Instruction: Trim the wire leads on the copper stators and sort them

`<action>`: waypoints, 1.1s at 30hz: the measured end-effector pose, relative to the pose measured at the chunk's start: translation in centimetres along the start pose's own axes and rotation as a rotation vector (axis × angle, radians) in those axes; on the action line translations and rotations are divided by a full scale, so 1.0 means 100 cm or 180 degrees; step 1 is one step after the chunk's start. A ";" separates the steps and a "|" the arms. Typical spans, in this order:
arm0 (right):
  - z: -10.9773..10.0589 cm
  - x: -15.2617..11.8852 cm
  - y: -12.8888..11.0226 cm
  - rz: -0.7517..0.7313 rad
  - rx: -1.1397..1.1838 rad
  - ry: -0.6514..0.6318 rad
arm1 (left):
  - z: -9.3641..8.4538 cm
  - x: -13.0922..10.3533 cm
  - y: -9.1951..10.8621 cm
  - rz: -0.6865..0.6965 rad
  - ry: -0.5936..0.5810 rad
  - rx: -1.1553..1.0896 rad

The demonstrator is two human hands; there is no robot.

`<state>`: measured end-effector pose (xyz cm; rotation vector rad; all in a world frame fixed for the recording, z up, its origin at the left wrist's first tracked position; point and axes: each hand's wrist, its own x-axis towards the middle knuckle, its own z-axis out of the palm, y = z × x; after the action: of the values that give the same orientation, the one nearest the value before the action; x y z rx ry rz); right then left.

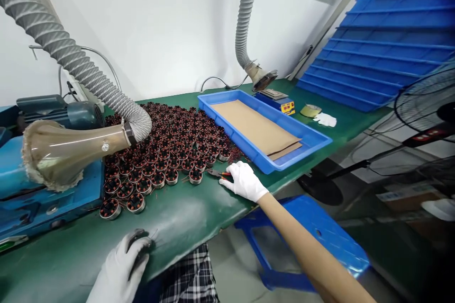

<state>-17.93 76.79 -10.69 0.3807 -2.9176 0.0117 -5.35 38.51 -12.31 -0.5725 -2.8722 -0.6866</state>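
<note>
My right hand [245, 181], in a white glove, is closed around the red-orange handles of a pair of pliers [214, 173]. The jaws point left, close to the front edge of a crowd of small round motor parts with copper windings [170, 151]. Nearer to me, my left hand [122, 262] hovers over the green bench in a white glove with dark-stained fingertips. Its fingers are curled together, and fine wire-like strands show beside the tips. What it holds, if anything, is hidden.
A blue tray [241, 147] lined with brown cardboard sits behind my right hand. Left is a blue machine [81, 184] under a funnel-ended hose [78, 149]; a second hose [248, 14] hangs at the back. A blue stool [320, 232] stands below, a fan [426, 99] to the right.
</note>
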 end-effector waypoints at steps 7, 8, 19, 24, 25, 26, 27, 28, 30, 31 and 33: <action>0.005 -0.004 0.006 0.0221 0.0087 -0.0058 | -0.001 0.002 0.003 0.0125 0.0170 -0.0039; 0.005 -0.004 0.006 0.0209 0.0087 -0.0096 | 0.000 0.003 0.003 0.0140 0.0199 -0.0053; -0.045 0.010 0.033 0.0108 0.0526 -0.0067 | 0.005 0.002 0.001 0.0128 0.0246 -0.0059; -0.078 0.007 0.017 0.0937 0.1295 0.0908 | 0.002 0.004 0.004 0.0082 0.0037 -0.0216; -0.075 0.003 0.002 0.1087 0.1536 0.1102 | 0.000 0.006 0.005 0.0087 -0.0070 -0.0245; -0.069 0.000 -0.015 0.1201 0.1814 0.1245 | -0.002 0.007 0.006 0.0086 -0.0204 -0.0266; -0.059 -0.004 -0.033 0.1275 0.2118 0.1316 | -0.004 0.008 0.007 0.0089 -0.0358 -0.0278; -0.047 -0.007 -0.052 0.1344 0.2417 0.1344 | -0.008 0.009 0.009 0.0099 -0.0499 -0.0277; -0.021 -0.013 -0.088 0.1512 0.2961 0.1341 | -0.015 0.011 0.012 0.0136 -0.0718 -0.0257; -0.010 -0.015 -0.103 0.1613 0.3198 0.1325 | -0.019 0.013 0.013 0.0151 -0.0765 -0.0242; 0.002 -0.019 -0.128 0.1789 0.3613 0.1226 | -0.025 0.016 0.014 0.0029 -0.0776 -0.0191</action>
<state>-12.96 64.88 -11.50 -0.2935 -2.2306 1.6113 -6.16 39.06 -9.17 -0.7241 -3.0779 -0.7523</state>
